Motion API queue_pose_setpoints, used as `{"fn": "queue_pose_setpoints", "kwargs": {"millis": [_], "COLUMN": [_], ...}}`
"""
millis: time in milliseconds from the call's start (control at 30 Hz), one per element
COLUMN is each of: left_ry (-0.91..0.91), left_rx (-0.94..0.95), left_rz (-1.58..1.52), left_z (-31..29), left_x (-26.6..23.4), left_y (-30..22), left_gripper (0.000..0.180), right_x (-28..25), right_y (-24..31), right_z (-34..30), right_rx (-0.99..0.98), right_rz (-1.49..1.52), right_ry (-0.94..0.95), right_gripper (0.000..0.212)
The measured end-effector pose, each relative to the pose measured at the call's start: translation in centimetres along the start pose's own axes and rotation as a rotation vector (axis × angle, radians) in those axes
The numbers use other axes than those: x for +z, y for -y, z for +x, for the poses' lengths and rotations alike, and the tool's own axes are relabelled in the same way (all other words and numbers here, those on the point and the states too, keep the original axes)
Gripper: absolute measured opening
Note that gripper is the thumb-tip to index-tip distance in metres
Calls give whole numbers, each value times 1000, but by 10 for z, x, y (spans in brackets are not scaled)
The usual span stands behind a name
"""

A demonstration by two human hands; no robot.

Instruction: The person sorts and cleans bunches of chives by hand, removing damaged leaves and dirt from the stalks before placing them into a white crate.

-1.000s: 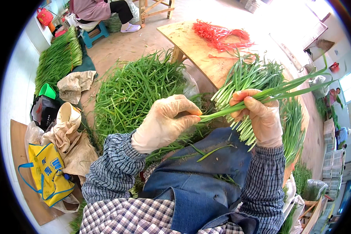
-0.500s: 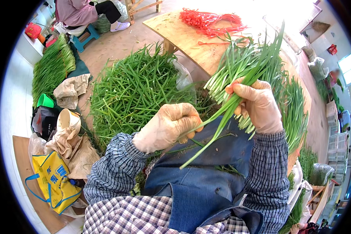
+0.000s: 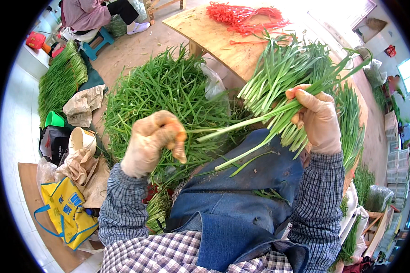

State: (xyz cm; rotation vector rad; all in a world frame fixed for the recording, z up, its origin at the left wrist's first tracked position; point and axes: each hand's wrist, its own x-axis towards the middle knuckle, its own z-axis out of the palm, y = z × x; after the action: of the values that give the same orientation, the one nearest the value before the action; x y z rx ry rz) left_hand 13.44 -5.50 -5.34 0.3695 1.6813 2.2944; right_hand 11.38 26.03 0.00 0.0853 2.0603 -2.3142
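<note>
My right hand [image 3: 321,120], in a thin pale glove, pinches a few garlic chives [image 3: 259,120] between thumb and fingers. Their pale stem ends point left over my lap and the leaves run up to the right. Apart from them on the left, my left hand [image 3: 152,143], gloved too, is closed with its fingers curled; a thin strand seems to trail from the fingertips, but what they hold is unclear. Behind the right hand, a bundle of trimmed chives [image 3: 271,86] lies on the wooden table [image 3: 200,27]. A large loose heap of chives [image 3: 164,91] stands beyond my left hand.
Red ties [image 3: 241,18] lie on the table's far part. Blue apron cloth [image 3: 232,182] covers my lap, with leaf scraps on it. To the left are a yellow bag [image 3: 66,209], a cream bucket [image 3: 82,140], a green cup [image 3: 54,119] and more chives [image 3: 61,77]. A seated person [image 3: 84,16] is at the far left.
My left hand has pulled away to the left from the chives' stems. My right hand has shifted right with the chives, whose leaves now lean farther right.
</note>
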Motion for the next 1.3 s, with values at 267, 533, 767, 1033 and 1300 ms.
{"fn": "queue_pose_setpoints", "kwargs": {"millis": [267, 533, 767, 1033, 1300], "left_ry": [-117, 491, 368, 210, 215], "left_rx": [63, 125, 402, 485, 537], "left_rz": [394, 528, 819, 1147, 1153], "left_z": [-3, 32, 34, 33, 35], "left_x": [-6, 25, 39, 51, 54], "left_y": [-1, 11, 25, 28, 32], "left_gripper": [38, 43, 18, 15, 14], "right_x": [-10, 2, 2, 12, 13], "right_y": [-7, -5, -2, 6, 8], "right_z": [2, 1, -1, -7, -11], "right_rx": [-40, -41, 4, -51, -98], "right_rz": [49, 62, 9, -45, -21], "right_ry": [30, 33, 6, -78, -98], "right_gripper": [15, 15, 15, 15, 14]}}
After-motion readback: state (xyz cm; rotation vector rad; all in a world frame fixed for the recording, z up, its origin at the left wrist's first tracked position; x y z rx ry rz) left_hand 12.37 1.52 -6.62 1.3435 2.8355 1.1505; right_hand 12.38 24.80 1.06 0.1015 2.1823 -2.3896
